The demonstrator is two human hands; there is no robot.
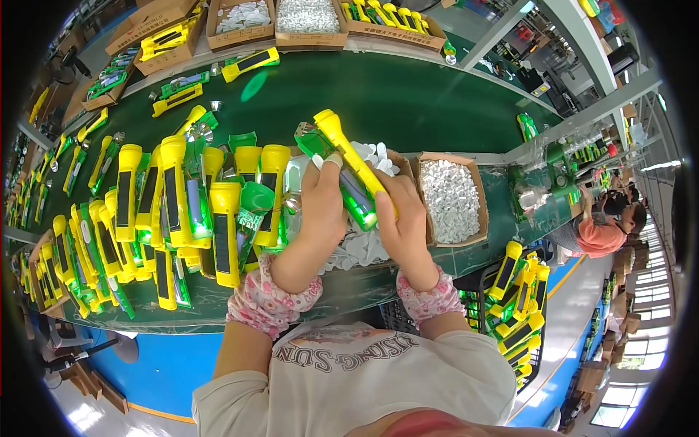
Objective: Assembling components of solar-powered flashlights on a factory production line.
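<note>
Both hands hold one yellow and green flashlight (348,166) above the green conveyor belt (408,102). My left hand (322,207) grips its green side, thumb near the head. My right hand (402,218) clasps the lower end. Under the hands lies a cardboard box of small white plastic parts (360,247). A pile of yellow flashlights (175,204) lies just left of my left hand.
A second box of white parts (451,198) sits to the right. A black crate of yellow flashlights (520,298) stands at lower right. Cardboard boxes with parts (306,18) line the belt's far edge. Another person (604,226) works at far right.
</note>
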